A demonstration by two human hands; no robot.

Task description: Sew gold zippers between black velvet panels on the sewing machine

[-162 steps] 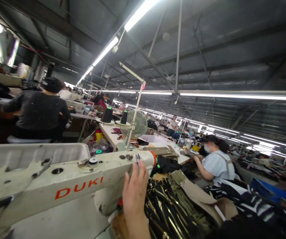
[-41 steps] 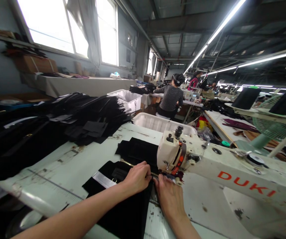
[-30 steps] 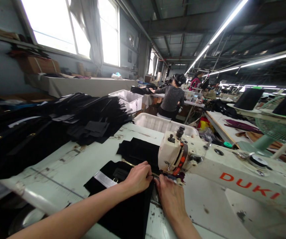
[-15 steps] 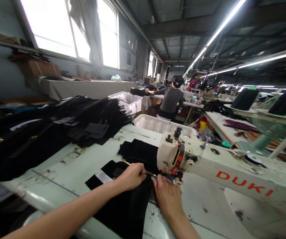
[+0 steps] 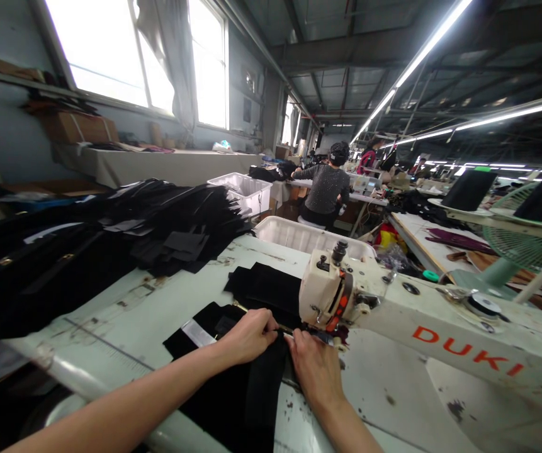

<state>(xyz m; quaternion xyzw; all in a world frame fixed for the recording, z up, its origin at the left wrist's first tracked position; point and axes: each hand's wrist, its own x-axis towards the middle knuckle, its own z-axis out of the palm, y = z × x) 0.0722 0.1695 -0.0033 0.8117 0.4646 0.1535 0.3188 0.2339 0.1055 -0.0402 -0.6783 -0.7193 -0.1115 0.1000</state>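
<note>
Both hands [image 5: 253, 335] and slim, smooth forearms [image 5: 157, 393] are bare.

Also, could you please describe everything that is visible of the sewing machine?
The off-white sewing machine, apparently painted metal, stands upright on the pale green worktable. Its body is stained, with "DUKI" in orange letters along the arm, which runs out of the picture at right. The head carries a ridged black knob on top and a dark band with orange marks. Flat black fabric reaches the head. Both hands' fingers are close by; I cannot tell if they touch it. No needle is discernible.
</note>
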